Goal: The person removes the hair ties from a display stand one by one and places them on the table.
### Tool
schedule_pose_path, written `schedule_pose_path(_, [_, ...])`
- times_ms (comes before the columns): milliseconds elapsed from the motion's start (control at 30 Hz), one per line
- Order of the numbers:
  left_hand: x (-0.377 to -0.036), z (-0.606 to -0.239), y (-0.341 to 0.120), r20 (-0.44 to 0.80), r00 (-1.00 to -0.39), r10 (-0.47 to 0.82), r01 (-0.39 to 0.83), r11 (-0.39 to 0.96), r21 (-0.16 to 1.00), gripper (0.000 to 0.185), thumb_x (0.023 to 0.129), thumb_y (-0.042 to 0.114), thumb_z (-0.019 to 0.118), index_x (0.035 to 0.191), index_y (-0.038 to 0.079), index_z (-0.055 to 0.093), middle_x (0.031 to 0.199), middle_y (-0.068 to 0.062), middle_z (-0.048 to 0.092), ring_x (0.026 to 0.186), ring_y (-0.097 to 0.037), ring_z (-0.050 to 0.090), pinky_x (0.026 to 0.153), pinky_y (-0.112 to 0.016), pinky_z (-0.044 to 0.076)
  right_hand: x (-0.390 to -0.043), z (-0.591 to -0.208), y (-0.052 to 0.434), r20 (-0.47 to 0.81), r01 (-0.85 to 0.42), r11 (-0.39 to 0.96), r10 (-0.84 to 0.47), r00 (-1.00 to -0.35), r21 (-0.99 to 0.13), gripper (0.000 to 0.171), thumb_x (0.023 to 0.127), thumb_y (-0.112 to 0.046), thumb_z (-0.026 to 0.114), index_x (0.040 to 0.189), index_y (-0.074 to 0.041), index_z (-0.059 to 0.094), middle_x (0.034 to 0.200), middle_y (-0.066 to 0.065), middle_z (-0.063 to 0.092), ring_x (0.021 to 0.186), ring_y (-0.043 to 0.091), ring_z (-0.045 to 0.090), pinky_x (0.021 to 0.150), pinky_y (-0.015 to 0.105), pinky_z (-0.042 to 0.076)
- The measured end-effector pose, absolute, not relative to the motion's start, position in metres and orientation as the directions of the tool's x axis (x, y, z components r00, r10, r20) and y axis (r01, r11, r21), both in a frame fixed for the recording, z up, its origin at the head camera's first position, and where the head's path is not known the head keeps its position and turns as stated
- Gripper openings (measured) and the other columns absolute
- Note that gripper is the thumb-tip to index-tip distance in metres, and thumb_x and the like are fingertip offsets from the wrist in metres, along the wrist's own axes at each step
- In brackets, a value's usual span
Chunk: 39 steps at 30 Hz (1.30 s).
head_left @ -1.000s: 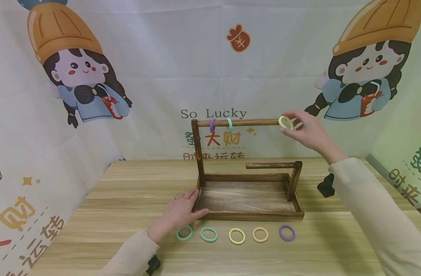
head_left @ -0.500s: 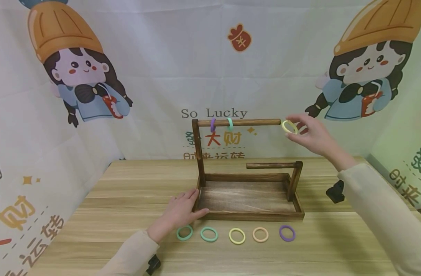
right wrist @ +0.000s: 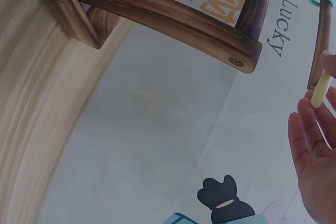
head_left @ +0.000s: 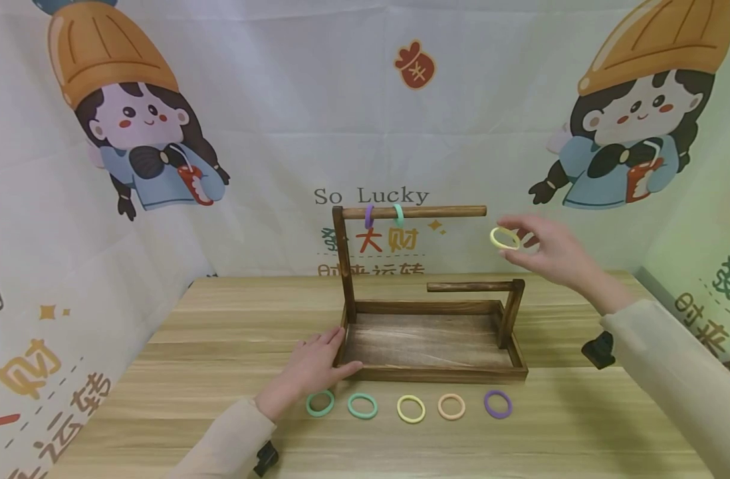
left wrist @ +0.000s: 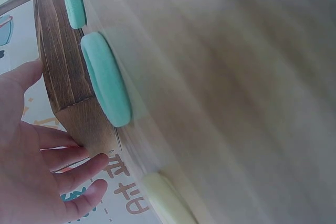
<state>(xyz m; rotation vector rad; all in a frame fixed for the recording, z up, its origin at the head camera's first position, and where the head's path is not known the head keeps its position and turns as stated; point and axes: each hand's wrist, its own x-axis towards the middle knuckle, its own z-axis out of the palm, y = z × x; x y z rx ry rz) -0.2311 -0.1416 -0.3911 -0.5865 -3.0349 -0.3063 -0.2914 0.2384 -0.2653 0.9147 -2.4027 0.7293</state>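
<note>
Head view: I've got the yellow ring point(head_left: 504, 238) pinched in my right hand point(head_left: 550, 249), fingertips curled on its rim, out in the air just past the free end of the top bar point(head_left: 414, 212) and a little below it, not touching the wood. On that bar hang a purple ring point(head_left: 368, 216) and a green ring point(head_left: 397, 214), side by side near the tall post. My left hand point(head_left: 311, 369) lies flat, fingers straight, against the front left corner of the wooden stand point(head_left: 431, 374) on the counter point(head_left: 179, 359). Five loose rings point(head_left: 411, 407) line up in front of the stand.
</note>
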Motion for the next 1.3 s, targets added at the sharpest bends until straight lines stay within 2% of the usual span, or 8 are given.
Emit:
schedule_pose_path(233, [-0.231, -0.392, -0.142, 0.071, -0.929, 0.363, 0.370, 0.909, 0.191, 0.079, 0.082, 0.058, 0.045, 0.133, -0.002, 0.035, 0.135, -0.015, 0.035, 0.117, -0.036, 0.036, 0.088, -0.056, 0.029, -0.286, -0.275, 0.239, 0.587, -0.735, 0.623, -0.500, -0.637, -0.267, 0.041, 0.074, -0.004, 0.069, 0.112, 0.002, 0.055, 0.100, 0.010, 0.058, 0.079, 0.019, 0.051, 0.064, 0.035, 0.045])
schedule_pose_path(600, [-0.231, -0.390, -0.141, 0.073, -0.927, 0.367, 0.375, 0.907, 0.194, 0.077, 0.083, 0.055, 0.047, 0.133, -0.002, 0.036, 0.135, -0.015, 0.036, 0.116, -0.037, 0.037, 0.087, -0.055, 0.030, -0.273, -0.292, 0.236, 0.623, -0.803, 0.559, -0.558, -0.549, -0.207, 0.043, 0.066, 0.001, 0.073, 0.106, 0.004, 0.057, 0.094, 0.008, 0.060, 0.074, 0.012, 0.050, 0.059, 0.027, 0.047])
schedule_pose_path(800, [-0.231, -0.390, -0.141, 0.074, -0.928, 0.365, 0.373, 0.909, 0.187, 0.078, 0.083, 0.056, 0.047, 0.133, -0.002, 0.035, 0.135, -0.015, 0.036, 0.116, -0.037, 0.037, 0.086, -0.054, 0.031, -0.266, -0.302, 0.237, 0.640, -0.839, 0.509, -0.584, -0.500, -0.190, 0.045, 0.062, 0.005, 0.074, 0.104, 0.005, 0.058, 0.094, 0.009, 0.059, 0.073, 0.013, 0.050, 0.059, 0.026, 0.047])
schedule_pose_path(1200, [-0.231, -0.391, -0.141, 0.068, -0.930, 0.361, 0.367, 0.911, 0.188, 0.077, 0.083, 0.055, 0.048, 0.133, -0.003, 0.036, 0.135, -0.015, 0.036, 0.117, -0.037, 0.036, 0.087, -0.053, 0.030, -0.254, -0.317, 0.238, 0.610, -0.824, 0.525, -0.587, -0.533, -0.215, 0.045, 0.063, 0.000, 0.075, 0.105, 0.003, 0.058, 0.085, -0.004, 0.056, 0.071, 0.011, 0.050, 0.061, 0.028, 0.045])
schedule_pose_path(1300, [-0.231, -0.391, -0.141, 0.069, -0.929, 0.362, 0.369, 0.910, 0.187, 0.077, 0.083, 0.055, 0.048, 0.133, -0.003, 0.036, 0.134, -0.015, 0.036, 0.116, -0.037, 0.037, 0.086, -0.053, 0.031, -0.252, -0.320, 0.238, 0.600, -0.823, 0.524, -0.592, -0.538, -0.221, 0.045, 0.064, 0.000, 0.075, 0.105, 0.003, 0.058, 0.086, -0.003, 0.057, 0.072, 0.010, 0.050, 0.060, 0.028, 0.045])
